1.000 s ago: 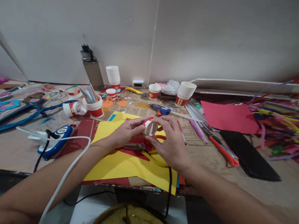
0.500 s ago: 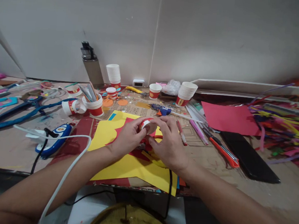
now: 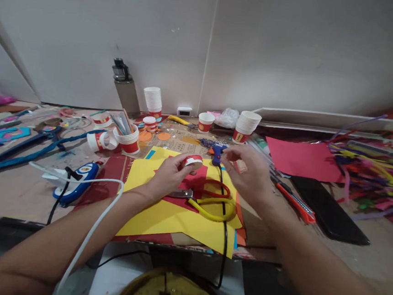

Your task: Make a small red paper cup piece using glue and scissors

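Note:
My left hand pinches a short red and white paper cup piece, held tilted above the sheets. My right hand is open and slightly blurred, fingers curled and thumb apart. Its fingertips are close beside a blue glue gun; whether they touch it is unclear. Below the hands lie scissors with one red and one yellow handle loop, their blades partly behind my left hand. They rest on red paper over yellow paper sheets. The glue gun's black cord crosses the scissors' handles.
Cup stacks stand at the back, near a bottle. A cup of pens is left. A blue and white device and white cable lie nearer. On the right are a cutter and black phone.
My right hand has left the cup piece and moved right, beside the glue gun, whose handle now points more toward me. My left hand keeps the cup piece. The scissors are uncovered.

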A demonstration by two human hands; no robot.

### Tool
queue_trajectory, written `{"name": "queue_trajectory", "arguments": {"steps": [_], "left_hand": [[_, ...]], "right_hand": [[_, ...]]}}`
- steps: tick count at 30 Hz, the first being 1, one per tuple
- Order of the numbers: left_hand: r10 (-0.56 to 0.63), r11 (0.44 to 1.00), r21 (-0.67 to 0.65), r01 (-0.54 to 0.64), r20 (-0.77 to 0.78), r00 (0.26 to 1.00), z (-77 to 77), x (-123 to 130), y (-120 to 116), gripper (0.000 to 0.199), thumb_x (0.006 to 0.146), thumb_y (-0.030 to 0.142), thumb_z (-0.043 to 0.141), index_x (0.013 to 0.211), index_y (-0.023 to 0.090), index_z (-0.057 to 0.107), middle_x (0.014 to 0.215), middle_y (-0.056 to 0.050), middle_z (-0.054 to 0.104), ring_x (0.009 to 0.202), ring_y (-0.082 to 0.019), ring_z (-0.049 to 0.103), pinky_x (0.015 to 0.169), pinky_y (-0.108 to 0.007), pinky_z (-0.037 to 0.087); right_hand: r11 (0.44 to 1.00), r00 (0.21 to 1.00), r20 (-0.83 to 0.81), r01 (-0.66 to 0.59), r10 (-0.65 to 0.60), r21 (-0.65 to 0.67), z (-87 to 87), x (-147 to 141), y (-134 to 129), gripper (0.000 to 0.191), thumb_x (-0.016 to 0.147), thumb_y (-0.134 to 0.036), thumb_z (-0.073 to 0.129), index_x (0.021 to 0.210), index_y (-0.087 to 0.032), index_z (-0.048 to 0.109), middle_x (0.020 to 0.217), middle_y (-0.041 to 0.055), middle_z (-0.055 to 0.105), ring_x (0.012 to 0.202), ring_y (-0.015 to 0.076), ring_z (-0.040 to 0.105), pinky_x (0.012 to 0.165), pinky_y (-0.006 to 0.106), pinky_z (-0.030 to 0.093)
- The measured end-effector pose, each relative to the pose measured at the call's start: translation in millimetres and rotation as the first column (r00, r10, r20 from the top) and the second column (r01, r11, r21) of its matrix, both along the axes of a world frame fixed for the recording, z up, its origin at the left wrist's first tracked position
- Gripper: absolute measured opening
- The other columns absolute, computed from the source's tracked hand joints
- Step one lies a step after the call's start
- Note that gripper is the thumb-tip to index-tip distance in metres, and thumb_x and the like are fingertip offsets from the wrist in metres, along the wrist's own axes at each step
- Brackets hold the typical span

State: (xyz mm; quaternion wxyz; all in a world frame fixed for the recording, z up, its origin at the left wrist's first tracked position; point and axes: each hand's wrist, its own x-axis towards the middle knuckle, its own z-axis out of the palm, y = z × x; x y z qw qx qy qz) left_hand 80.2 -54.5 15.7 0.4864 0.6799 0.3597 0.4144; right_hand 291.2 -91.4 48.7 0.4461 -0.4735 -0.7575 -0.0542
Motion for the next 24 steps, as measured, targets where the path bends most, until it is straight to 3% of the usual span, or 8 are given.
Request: {"name": "queue_trajectory", "arguments": {"steps": [4, 9, 11, 14, 18, 20, 24], "left_hand": [[0.022, 0.997, -0.081, -0.020, 0.023, 0.999, -0.7, -6, 9, 0.040, 0.079, 0.049, 0.064, 0.103, 0.017, 0.065, 0.094, -0.006, 0.068, 0.079, -0.020, 0.070, 0.065, -0.027, 0.054], [0.067, 0.988, -0.141, -0.062, 0.033, 0.997, 1.2, -13, 18, 0.038, 0.078, 0.041, 0.065, 0.108, 0.018, 0.064, 0.097, -0.006, 0.069, 0.078, -0.019, 0.070, 0.063, -0.027, 0.057], [0.069, 0.988, -0.145, -0.060, 0.057, 0.996, -0.2, -14, 21, 0.034, 0.078, 0.037, 0.065, 0.105, 0.018, 0.064, 0.097, -0.006, 0.068, 0.077, -0.018, 0.070, 0.063, -0.027, 0.058], [0.064, 0.989, -0.139, -0.045, 0.135, 0.989, -3.6, -16, 26, 0.031, 0.077, 0.031, 0.066, 0.104, 0.017, 0.065, 0.097, -0.005, 0.068, 0.077, -0.016, 0.068, 0.066, -0.027, 0.059], [0.061, 0.988, -0.150, -0.029, 0.214, 0.975, -5.9, -16, 31, 0.034, 0.074, 0.029, 0.068, 0.105, 0.017, 0.064, 0.097, -0.004, 0.066, 0.079, -0.014, 0.065, 0.066, -0.027, 0.060], [0.060, 0.987, -0.158, -0.022, 0.240, 0.969, -5.2, -17, 32, 0.035, 0.073, 0.029, 0.069, 0.105, 0.016, 0.063, 0.096, -0.004, 0.066, 0.079, -0.014, 0.064, 0.065, -0.027, 0.060], [0.053, 0.993, -0.119, -0.023, 0.260, 0.964, -1.5, -17, 30, 0.031, 0.072, 0.028, 0.069, 0.101, 0.015, 0.064, 0.094, -0.004, 0.067, 0.078, -0.014, 0.064, 0.067, -0.028, 0.060]], "right_hand": [[0.987, 0.985, 0.078, 0.156, -0.152, -0.047, 7.6, 35, 13, 0.005, 0.087, -0.025, 0.058, 0.087, -0.023, 0.063, 0.083, 0.0062, 0.065, 0.076, 0.0204, 0.060, 0.068, 0.036, 0.049], [0.970, 0.959, 0.195, 0.225, -0.204, -0.088, 12.2, 59, 12, 0.011, 0.086, -0.025, 0.056, 0.087, -0.021, 0.066, 0.085, 0.0075, 0.066, 0.072, 0.0198, 0.059, 0.067, 0.034, 0.048], [0.966, 0.949, 0.260, 0.217, -0.176, -0.140, 9.8, 66, 12, 0.015, 0.085, -0.021, 0.054, 0.088, -0.020, 0.068, 0.086, 0.0081, 0.065, 0.076, 0.0205, 0.059, 0.071, 0.034, 0.047], [0.941, 0.926, 0.377, 0.144, -0.019, -0.306, 0.3, 73, 17, 0.023, 0.083, -0.014, 0.048, 0.083, -0.020, 0.070, 0.086, 0.0082, 0.064, 0.081, 0.0206, 0.058, 0.074, 0.033, 0.045], [0.836, 0.887, 0.448, 0.156, 0.116, -0.525, -15.6, 78, 25, 0.027, 0.072, -0.005, 0.046, 0.078, -0.019, 0.068, 0.086, 0.0066, 0.062, 0.081, 0.0177, 0.056, 0.073, 0.027, 0.042], [0.810, 0.883, 0.454, 0.181, 0.116, -0.558, -20.4, 78, 27, 0.028, 0.070, -0.004, 0.046, 0.082, -0.019, 0.068, 0.084, 0.0055, 0.062, 0.076, 0.0164, 0.055, 0.070, 0.026, 0.041], [0.814, 0.876, 0.455, 0.146, 0.157, -0.562, -19.7, 75, 29, 0.022, 0.072, -0.008, 0.047, 0.076, -0.019, 0.065, 0.083, 0.0049, 0.061, 0.080, 0.0176, 0.055, 0.072, 0.027, 0.041]]}}
